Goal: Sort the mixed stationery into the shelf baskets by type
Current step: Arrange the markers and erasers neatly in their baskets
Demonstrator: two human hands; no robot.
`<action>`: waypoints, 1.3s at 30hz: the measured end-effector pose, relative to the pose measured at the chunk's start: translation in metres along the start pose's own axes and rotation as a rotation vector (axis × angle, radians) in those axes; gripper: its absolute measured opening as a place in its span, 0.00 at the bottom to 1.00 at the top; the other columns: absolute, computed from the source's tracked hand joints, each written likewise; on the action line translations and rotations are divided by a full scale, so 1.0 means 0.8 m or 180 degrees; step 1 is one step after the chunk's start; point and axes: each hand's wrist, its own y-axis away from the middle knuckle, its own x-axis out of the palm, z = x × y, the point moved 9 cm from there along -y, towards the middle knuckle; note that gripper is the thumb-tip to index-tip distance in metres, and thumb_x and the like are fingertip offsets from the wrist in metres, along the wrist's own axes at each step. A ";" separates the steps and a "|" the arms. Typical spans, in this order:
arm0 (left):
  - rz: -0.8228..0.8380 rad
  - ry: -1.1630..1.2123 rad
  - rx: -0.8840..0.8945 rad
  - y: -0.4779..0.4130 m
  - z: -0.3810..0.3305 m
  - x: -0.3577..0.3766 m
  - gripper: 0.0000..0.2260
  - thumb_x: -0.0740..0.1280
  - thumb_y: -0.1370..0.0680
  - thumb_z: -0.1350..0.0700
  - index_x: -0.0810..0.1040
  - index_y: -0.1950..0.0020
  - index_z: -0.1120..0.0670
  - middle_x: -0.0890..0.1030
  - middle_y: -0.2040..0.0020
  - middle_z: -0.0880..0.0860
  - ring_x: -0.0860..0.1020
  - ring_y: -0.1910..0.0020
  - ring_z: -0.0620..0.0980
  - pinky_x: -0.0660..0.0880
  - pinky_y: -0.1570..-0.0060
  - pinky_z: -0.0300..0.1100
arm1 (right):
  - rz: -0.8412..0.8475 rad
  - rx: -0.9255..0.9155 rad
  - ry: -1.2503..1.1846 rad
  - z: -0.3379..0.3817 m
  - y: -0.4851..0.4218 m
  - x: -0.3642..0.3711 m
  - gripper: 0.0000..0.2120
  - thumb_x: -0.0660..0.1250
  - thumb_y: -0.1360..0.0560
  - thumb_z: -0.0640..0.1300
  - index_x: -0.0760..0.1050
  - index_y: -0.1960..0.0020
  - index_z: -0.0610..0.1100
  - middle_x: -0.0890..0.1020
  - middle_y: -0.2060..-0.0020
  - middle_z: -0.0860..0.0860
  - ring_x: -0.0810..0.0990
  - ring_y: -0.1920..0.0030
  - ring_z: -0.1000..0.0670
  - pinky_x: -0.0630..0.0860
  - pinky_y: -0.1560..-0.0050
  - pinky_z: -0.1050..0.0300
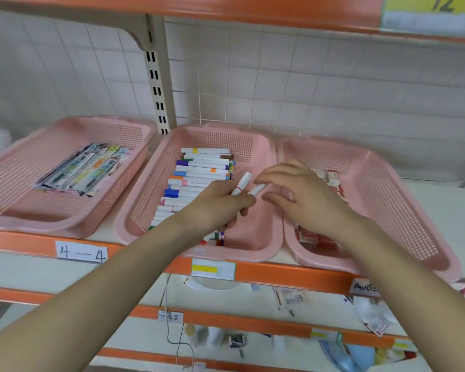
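Along the orange-edged shelf (279, 275), backed by a white tiled wall (333, 89) and a slotted upright (157, 76), three pink baskets sit side by side, each apparently given to one kind of stationery. The left basket (24, 218) holds packaged pens (83, 167) laid flat. The middle basket (263, 162) holds a stack of markers (199, 167), mostly lying crosswise. The right basket (387, 183) holds small red-and-white boxes (330, 178), partly hidden by the forearm. Lower shelves (226, 320) carry blurred oddments, and a handwritten label (81, 252) is stuck on the shelf edge. Both hands meet over the middle basket, likely because these pieces belong with the stack below. The left hand (215, 208) has its fingers curled round a white marker (242, 183) with a red band, tip angled upward. A second marker (257, 189) juts from the same grip. The right hand (304, 194) is spread and relaxed, thumb and forefinger either side of that second marker's end; whether they touch it is unclear.
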 end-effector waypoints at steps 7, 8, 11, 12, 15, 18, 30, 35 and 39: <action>-0.0088 -0.0314 -0.0049 -0.009 0.008 -0.050 0.13 0.67 0.22 0.52 0.74 0.65 0.54 0.70 0.77 0.44 0.66 0.79 0.44 0.62 0.77 0.35 | -0.0073 -0.0222 -0.0004 0.013 -0.033 0.018 0.07 0.72 0.26 0.42 0.82 0.49 0.44 0.79 0.58 0.57 0.72 0.55 0.50 0.68 0.52 0.58; -0.0255 -0.0260 -0.0144 -0.013 0.009 -0.064 0.15 0.65 0.22 0.51 0.75 0.68 0.53 0.72 0.75 0.46 0.66 0.78 0.45 0.63 0.75 0.36 | -0.0059 -0.0202 0.0038 0.009 -0.040 0.019 0.06 0.72 0.26 0.41 0.82 0.49 0.44 0.80 0.58 0.55 0.73 0.55 0.50 0.69 0.52 0.57; -0.0698 -0.0093 -0.0031 -0.024 -0.004 -0.112 0.16 0.58 0.23 0.55 0.79 0.67 0.52 0.77 0.71 0.48 0.69 0.76 0.45 0.63 0.71 0.39 | -0.0050 0.0072 0.0237 -0.015 -0.059 0.015 0.06 0.73 0.26 0.41 0.82 0.49 0.42 0.82 0.58 0.49 0.73 0.54 0.47 0.72 0.51 0.49; -0.0794 -0.0224 0.0159 -0.026 -0.014 -0.126 0.14 0.57 0.25 0.54 0.80 0.65 0.53 0.77 0.70 0.47 0.70 0.74 0.45 0.64 0.70 0.41 | -0.0063 0.0185 0.0290 -0.025 -0.064 0.014 0.06 0.73 0.26 0.41 0.83 0.50 0.42 0.82 0.58 0.48 0.73 0.54 0.47 0.73 0.50 0.48; -0.0762 -0.0971 0.0812 -0.032 -0.039 -0.141 0.13 0.58 0.23 0.55 0.79 0.57 0.61 0.75 0.66 0.52 0.67 0.73 0.42 0.65 0.72 0.37 | -0.0067 0.0535 0.0419 -0.052 -0.080 0.014 0.06 0.73 0.26 0.42 0.83 0.50 0.42 0.80 0.59 0.50 0.74 0.52 0.45 0.72 0.49 0.48; -0.0202 -0.2017 0.1463 -0.041 -0.054 -0.119 0.08 0.62 0.22 0.62 0.79 0.50 0.63 0.73 0.60 0.50 0.70 0.65 0.37 0.66 0.65 0.31 | -0.0143 0.0779 0.0548 -0.074 -0.095 0.016 0.05 0.73 0.26 0.42 0.83 0.51 0.43 0.78 0.60 0.52 0.72 0.55 0.49 0.64 0.55 0.57; 0.0349 -0.3381 0.1241 -0.117 0.009 -0.115 0.06 0.69 0.21 0.54 0.76 0.45 0.50 0.78 0.44 0.47 0.74 0.43 0.50 0.66 0.51 0.40 | 0.0000 0.1372 0.0340 -0.118 -0.149 0.057 0.03 0.73 0.27 0.43 0.83 0.54 0.48 0.78 0.66 0.61 0.74 0.66 0.64 0.64 0.64 0.73; 0.0205 -0.3021 0.1175 -0.127 0.012 -0.125 0.06 0.73 0.24 0.55 0.76 0.56 0.49 0.73 0.58 0.42 0.71 0.50 0.46 0.67 0.54 0.40 | 0.0138 0.1337 0.0197 -0.115 -0.175 0.092 0.03 0.74 0.28 0.41 0.83 0.54 0.46 0.76 0.66 0.61 0.75 0.65 0.61 0.74 0.57 0.65; 0.0113 -0.2931 0.1142 -0.131 0.015 -0.129 0.06 0.72 0.23 0.55 0.81 0.47 0.49 0.78 0.49 0.47 0.72 0.49 0.46 0.66 0.54 0.39 | 0.0349 0.1416 0.0240 -0.114 -0.195 0.115 0.03 0.74 0.27 0.43 0.83 0.54 0.49 0.76 0.65 0.61 0.77 0.62 0.55 0.77 0.52 0.54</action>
